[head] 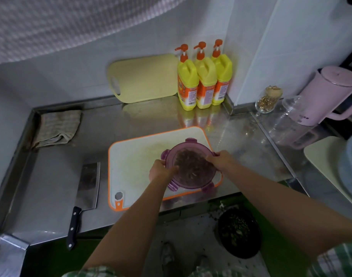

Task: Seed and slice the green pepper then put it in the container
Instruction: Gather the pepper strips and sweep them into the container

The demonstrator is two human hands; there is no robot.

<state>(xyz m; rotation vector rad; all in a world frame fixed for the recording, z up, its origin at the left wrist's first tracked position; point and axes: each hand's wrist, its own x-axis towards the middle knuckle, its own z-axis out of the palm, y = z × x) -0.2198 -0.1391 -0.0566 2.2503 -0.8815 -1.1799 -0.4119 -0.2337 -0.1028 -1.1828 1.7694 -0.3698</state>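
A round container with a purple clip lid (193,166) stands on the white cutting board with an orange rim (139,156). Sliced pepper pieces show dimly through the lid. My left hand (161,169) grips the lid's left edge, fingers curled over the rim. On the right edge my right hand (221,159) holds the lid, fingers curled over it. A cleaver (86,188) with a black handle lies on the steel counter, left of the board.
A folded cloth (57,127) lies at the back left. A yellow board (143,77) leans on the wall beside three yellow pump bottles (204,80). Glass jars (268,100) and a pink kettle (329,92) stand right. A dark bin (239,232) sits on the floor.
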